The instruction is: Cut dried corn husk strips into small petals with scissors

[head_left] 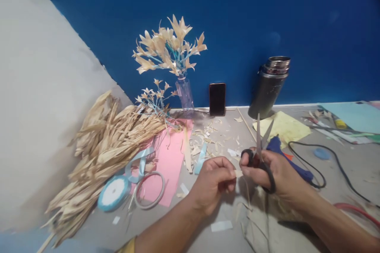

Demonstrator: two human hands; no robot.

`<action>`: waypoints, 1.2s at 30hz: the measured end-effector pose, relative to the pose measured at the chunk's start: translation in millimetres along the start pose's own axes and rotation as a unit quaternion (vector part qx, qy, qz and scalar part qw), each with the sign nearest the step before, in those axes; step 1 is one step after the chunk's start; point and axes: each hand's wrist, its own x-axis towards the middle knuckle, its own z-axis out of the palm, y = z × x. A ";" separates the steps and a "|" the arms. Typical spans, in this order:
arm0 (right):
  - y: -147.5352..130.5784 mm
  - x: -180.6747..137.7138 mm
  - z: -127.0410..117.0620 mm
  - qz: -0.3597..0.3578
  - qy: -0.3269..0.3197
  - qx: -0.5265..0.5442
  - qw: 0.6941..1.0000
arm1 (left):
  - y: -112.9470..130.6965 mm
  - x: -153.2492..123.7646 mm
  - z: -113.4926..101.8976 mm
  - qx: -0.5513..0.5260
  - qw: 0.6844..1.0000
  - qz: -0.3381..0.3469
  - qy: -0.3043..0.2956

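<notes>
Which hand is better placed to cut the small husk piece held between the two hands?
Probably the right hand: it holds the scissors, blades open, close to the husk piece that the left hand pinches.

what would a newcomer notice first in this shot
The eye lands first on the bouquet of pale husk flowers in a clear vase, back centre against the deep blue wall. Next come the hands up front: the right hand holds black-handled scissors with the blades pointing up, and the left hand pinches a small pale strip beside them. A big heap of dried husks sprawls at left.
</notes>
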 end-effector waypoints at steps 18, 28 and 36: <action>3.5 -1.4 22.2 -0.047 -0.013 -0.051 0.998 | 0.9 1.8 3.2 -0.046 0.990 0.099 0.087; 10.6 -2.6 26.9 0.022 -0.177 -0.076 0.981 | 8.4 -1.2 2.7 0.010 0.986 0.133 0.099; 10.3 -2.8 27.9 0.042 -0.187 -0.075 0.979 | 11.9 -0.5 -1.4 0.039 0.985 0.141 0.091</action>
